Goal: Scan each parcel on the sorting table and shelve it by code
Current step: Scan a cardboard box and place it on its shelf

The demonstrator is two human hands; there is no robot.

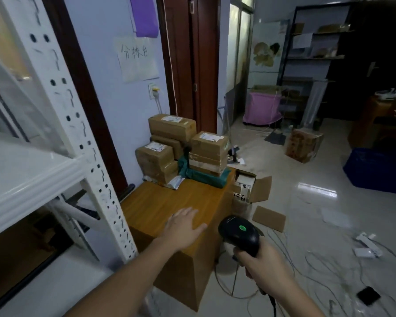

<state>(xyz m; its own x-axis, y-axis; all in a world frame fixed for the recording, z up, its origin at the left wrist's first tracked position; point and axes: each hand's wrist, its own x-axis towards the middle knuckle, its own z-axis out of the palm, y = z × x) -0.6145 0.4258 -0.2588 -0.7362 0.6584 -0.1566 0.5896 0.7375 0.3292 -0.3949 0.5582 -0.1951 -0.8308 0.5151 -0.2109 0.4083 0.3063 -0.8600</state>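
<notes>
The black scanner [239, 234] was gripped in the right hand [264, 268] and aimed forward, while the left hand [183, 227] was held open and empty over the sorting table [160, 202] (probably reaching), toward parcels [183, 147] stacked at its far end.

A single wide-angle view is given, taken from head height and aimed forward and down. The wooden counter [169, 202] is seen from above at close range, near the frame's centre, with both forearms entering from the bottom edge. A white shelf rack [62, 124] is cut off at the left, bent by the lens. The tiled floor [306, 202] is seen stretching away on the right.
</notes>
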